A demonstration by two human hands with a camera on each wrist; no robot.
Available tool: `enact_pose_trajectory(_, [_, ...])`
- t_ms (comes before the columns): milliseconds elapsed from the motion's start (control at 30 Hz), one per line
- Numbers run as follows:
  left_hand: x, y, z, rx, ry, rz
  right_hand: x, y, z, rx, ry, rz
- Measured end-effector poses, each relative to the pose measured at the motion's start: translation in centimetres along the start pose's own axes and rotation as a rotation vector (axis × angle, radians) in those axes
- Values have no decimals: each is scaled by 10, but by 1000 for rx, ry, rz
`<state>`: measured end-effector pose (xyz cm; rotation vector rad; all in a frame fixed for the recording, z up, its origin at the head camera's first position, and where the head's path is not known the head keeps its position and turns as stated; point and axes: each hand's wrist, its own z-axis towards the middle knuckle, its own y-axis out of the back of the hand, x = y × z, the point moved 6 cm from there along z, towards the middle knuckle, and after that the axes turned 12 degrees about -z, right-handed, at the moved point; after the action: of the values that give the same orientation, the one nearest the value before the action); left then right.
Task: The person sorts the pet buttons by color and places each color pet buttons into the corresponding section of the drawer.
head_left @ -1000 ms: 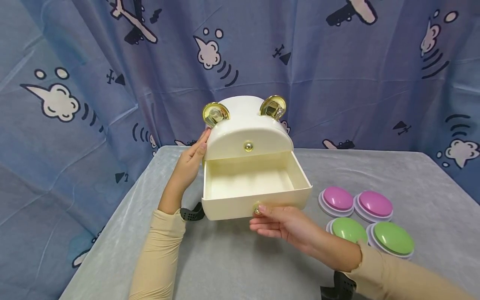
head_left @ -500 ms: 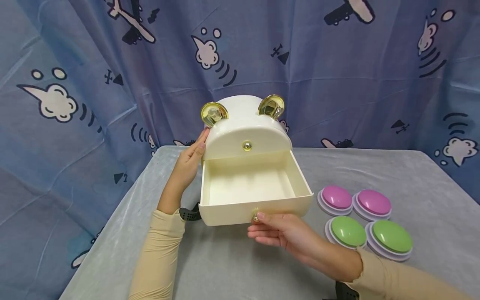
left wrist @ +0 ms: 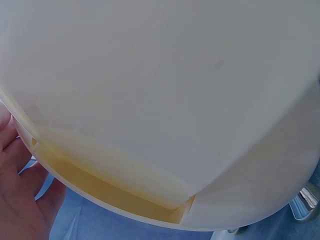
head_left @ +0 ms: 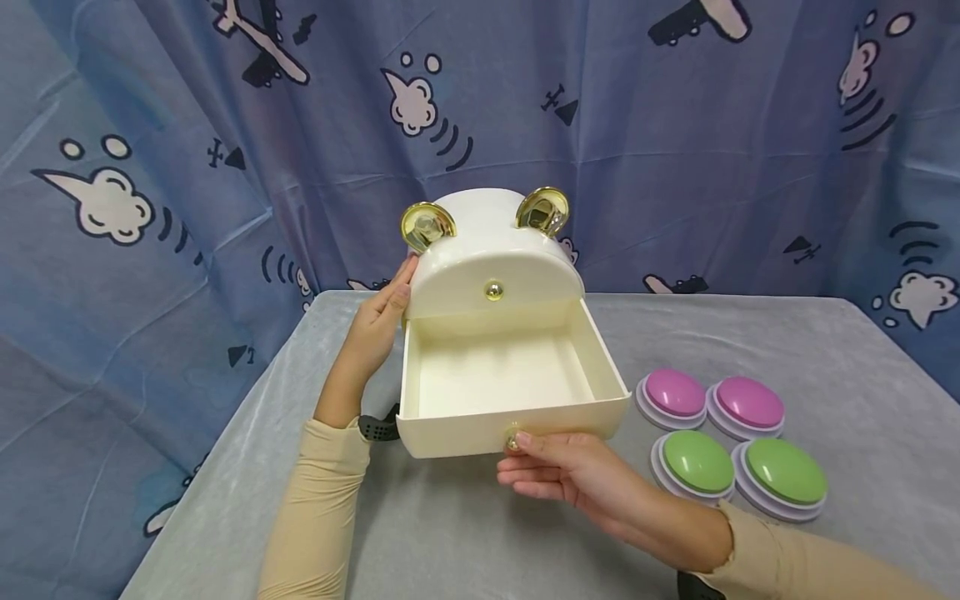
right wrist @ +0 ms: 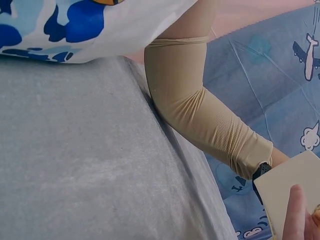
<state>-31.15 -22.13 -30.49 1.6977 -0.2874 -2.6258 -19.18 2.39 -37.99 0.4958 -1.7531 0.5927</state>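
A white drawer box (head_left: 487, 217) with two gold ears and a gold upper knob (head_left: 493, 291) stands tilted above the grey table. Its lower drawer (head_left: 450, 435) is pulled out, and nothing lies inside. My left hand (head_left: 375, 321) holds the box's left side; in the left wrist view, the fingers (left wrist: 25, 175) of that hand reach the rim of a large white surface. With thumb and fingers, my right hand (head_left: 566, 467) pinches the drawer's gold knob (head_left: 512, 442). The right wrist view shows a finger (right wrist: 296, 210) against the drawer's pale front (right wrist: 285, 182).
Two pink push lights (head_left: 675, 392) and two green push lights (head_left: 785, 471) with white bases sit on the table (head_left: 862, 350) to the right. A blue curtain (head_left: 480, 108) with airplane and cloud prints hangs behind.
The right hand has drawn the drawer a little farther out, toward the viewer and down. The left hand keeps its hold on the box's side. The push lights stay put.
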Motion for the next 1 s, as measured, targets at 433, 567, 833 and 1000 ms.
enact_pose_trajectory(433, [2, 1, 1, 2, 2, -7, -4, 2, -1, 9, 17, -36])
enact_pose_trajectory(567, [1, 0, -1, -1, 12, -8, -5, 4, -3, 11, 41, -82])
enact_pose_trajectory(833, [2, -1, 0, 4, 7, -16, 8, 12, -25, 13, 168, -190])
enact_pose_trajectory(1000, [0, -1, -1, 3, 6, -5, 37, 27, -51, -67, 412, -281])
